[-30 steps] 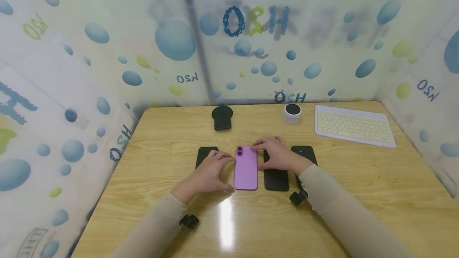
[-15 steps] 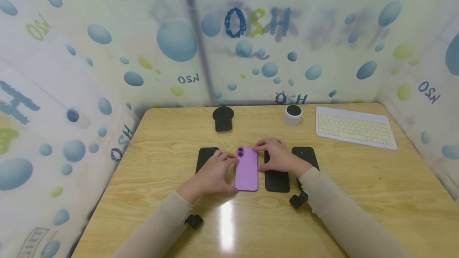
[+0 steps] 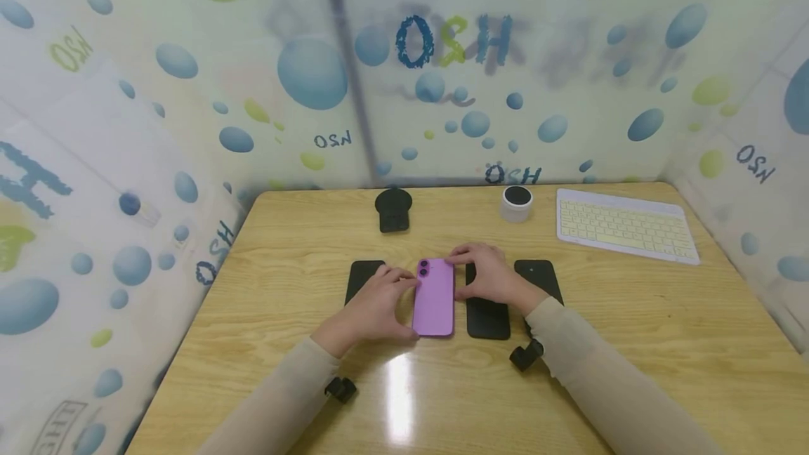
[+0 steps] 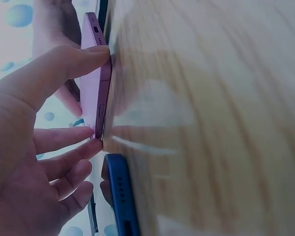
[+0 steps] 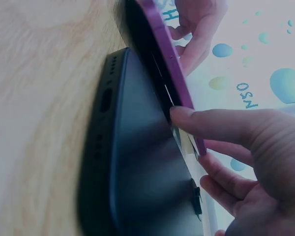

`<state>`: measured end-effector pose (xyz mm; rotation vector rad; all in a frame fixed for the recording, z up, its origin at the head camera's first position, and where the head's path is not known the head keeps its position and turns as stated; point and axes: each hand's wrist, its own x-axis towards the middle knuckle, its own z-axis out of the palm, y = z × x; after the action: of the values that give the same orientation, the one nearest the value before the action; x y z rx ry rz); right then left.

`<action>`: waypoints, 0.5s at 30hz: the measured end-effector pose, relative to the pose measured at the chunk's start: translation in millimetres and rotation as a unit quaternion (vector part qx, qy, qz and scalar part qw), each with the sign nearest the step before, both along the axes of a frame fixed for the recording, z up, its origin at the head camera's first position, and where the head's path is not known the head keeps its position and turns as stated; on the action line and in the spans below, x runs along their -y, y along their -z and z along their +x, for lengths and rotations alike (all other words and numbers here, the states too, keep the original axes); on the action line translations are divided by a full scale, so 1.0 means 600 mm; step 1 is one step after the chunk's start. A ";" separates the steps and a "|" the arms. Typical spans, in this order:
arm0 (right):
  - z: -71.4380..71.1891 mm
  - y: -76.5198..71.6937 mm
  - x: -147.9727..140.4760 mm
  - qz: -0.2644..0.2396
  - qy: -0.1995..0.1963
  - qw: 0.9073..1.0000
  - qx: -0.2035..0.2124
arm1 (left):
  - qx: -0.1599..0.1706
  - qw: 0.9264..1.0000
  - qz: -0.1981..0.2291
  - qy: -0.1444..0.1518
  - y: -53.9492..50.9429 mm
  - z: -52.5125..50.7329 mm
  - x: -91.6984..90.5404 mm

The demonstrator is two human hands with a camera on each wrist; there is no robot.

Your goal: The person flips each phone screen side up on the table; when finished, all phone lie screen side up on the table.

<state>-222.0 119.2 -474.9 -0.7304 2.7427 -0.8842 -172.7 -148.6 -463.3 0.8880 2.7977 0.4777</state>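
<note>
A purple smartphone (image 3: 434, 298) lies back up between my two hands, its camera lenses at the far left corner. My left hand (image 3: 378, 304) holds its left edge, thumb at the near corner and fingertips farther along. With thumb and fingertips, my right hand (image 3: 491, 274) holds the right edge near the far end. The right wrist view shows the phone's dark underside, with that edge raised off the table. A black phone (image 3: 488, 318) lies under my right hand, and another black phone (image 3: 363, 278) is partly hidden behind my left hand.
Another black phone (image 3: 537, 276) lies by my right wrist. Farther back are a black round-topped stand (image 3: 394, 210), a white cylinder with a dark top (image 3: 516, 204) and a white keyboard (image 3: 626, 223). Patterned curtains border the wooden table (image 3: 291, 230).
My left thumb has come in against the near left corner of the purple phone. The phone's near end has shifted very slightly; my right hand has hardly moved.
</note>
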 end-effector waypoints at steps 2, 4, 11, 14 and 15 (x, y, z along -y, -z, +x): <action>0.003 -0.002 -0.001 -0.005 0.002 1.000 -0.005 | 0.001 1.000 0.003 0.002 0.000 0.001 0.000; 0.005 -0.005 -0.003 -0.013 0.004 1.000 -0.005 | 0.001 1.000 0.008 0.005 0.000 0.001 0.000; 0.012 -0.020 -0.007 -0.044 0.011 0.999 -0.004 | 0.022 0.999 0.039 0.010 -0.005 0.008 -0.005; 0.015 -0.023 -0.008 -0.045 0.011 0.999 -0.009 | 0.029 0.998 0.048 0.006 -0.004 0.010 -0.006; 0.016 -0.023 -0.008 -0.047 0.011 0.999 -0.010 | 0.031 0.998 0.053 0.006 -0.003 0.011 -0.007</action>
<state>-212.4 123.9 -461.0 -0.7289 2.7475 -1.0209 -166.1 -144.3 -461.6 0.8935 2.7316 0.6452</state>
